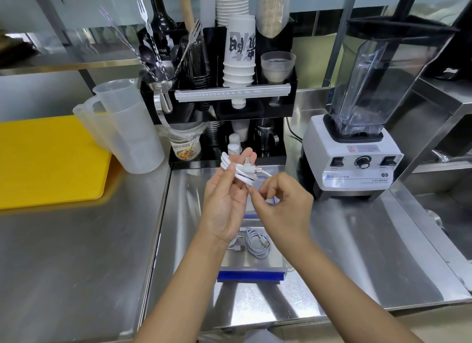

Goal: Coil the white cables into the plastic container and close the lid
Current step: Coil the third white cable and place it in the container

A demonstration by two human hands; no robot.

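My left hand [226, 199] is raised above the steel counter and holds a bundled white cable [241, 173] between thumb and fingers, its plugs sticking out to the right. My right hand [283, 202] pinches the same cable's loose end just below the bundle. Under my hands sits the clear plastic container [251, 264] with blue clips, its lid off. Inside it lies a coiled white cable [258, 243] on the right and another cable's plug [237, 247] on the left, partly hidden by my left wrist.
A white blender [355, 148] stands at the right. A black cup-and-utensil rack [224, 97] is behind my hands. Clear measuring jugs [125, 133] and a yellow cutting board [48, 161] are at the left. A sink edge [434, 215] is at the far right.
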